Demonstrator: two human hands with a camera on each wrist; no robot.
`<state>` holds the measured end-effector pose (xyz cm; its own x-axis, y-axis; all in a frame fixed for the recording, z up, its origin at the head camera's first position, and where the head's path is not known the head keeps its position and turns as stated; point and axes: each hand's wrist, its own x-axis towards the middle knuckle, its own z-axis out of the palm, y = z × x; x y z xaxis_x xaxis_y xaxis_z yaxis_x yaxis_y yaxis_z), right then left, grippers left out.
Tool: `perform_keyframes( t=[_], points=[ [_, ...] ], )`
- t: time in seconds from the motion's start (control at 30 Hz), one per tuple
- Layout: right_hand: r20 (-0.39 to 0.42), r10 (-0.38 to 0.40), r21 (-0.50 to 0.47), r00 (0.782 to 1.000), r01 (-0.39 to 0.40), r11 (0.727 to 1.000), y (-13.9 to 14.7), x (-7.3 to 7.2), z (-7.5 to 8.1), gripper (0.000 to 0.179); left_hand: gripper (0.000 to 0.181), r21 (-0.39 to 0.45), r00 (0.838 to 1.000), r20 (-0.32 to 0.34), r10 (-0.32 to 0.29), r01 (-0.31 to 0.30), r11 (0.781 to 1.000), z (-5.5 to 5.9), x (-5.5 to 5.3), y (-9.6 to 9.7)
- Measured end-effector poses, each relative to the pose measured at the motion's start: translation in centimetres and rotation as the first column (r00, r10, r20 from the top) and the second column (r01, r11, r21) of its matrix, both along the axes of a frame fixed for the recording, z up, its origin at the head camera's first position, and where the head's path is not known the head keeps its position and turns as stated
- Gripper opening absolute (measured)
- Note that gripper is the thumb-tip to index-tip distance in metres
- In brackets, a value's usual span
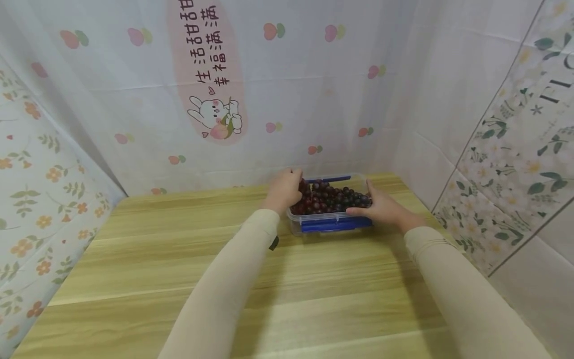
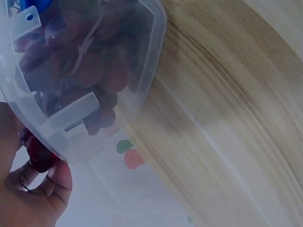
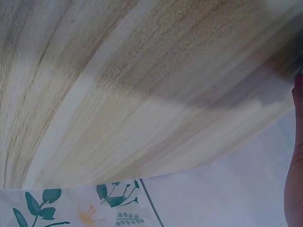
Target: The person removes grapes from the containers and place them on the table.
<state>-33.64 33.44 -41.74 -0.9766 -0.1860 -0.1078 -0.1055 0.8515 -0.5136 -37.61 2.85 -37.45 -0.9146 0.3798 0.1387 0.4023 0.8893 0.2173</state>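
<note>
Toward the back of the table sits a clear plastic container [image 1: 293, 227] with blue latch flaps, filled with dark red and purple grapes [image 1: 332, 198]. At its left end my left hand [image 1: 283, 191] reaches over the rim and pinches grapes. The left wrist view shows a dark red grape [image 2: 40, 153] between the curled fingers and thumb, right beside the container's rim [image 2: 28, 118]. My right hand [image 1: 381, 205] grips the right end of the container, thumb along the front rim. Only a strip of that hand [image 3: 294, 161] shows in the right wrist view.
The container stands on a wood-grain table [image 1: 179, 249]. Directly behind it hangs a white printed curtain [image 1: 287, 99]. Floral sheets [image 1: 40, 199] enclose the left side, and another floral sheet [image 1: 506, 174] comes close to my right arm.
</note>
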Motion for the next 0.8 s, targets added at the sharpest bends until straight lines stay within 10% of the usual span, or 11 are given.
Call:
perform_keyframes(
  t=[0.43, 0.8],
  points=[
    [0.003, -0.002, 0.004, 1.000, 0.002, 1.000, -0.07, 0.19, 0.15, 0.136, 0.035, 0.086, 0.999, 0.047, 0.009, -0.013, 0.996, -0.13, 0.42, -0.24],
    [0.007, -0.012, -0.008, 1.000, 0.012, 1.000, -0.04, 0.04, -0.11, 0.137, 0.020, 0.065, 0.998, -0.058, -0.030, 0.033, 0.997, -0.73, -0.06, -0.51]
  ],
)
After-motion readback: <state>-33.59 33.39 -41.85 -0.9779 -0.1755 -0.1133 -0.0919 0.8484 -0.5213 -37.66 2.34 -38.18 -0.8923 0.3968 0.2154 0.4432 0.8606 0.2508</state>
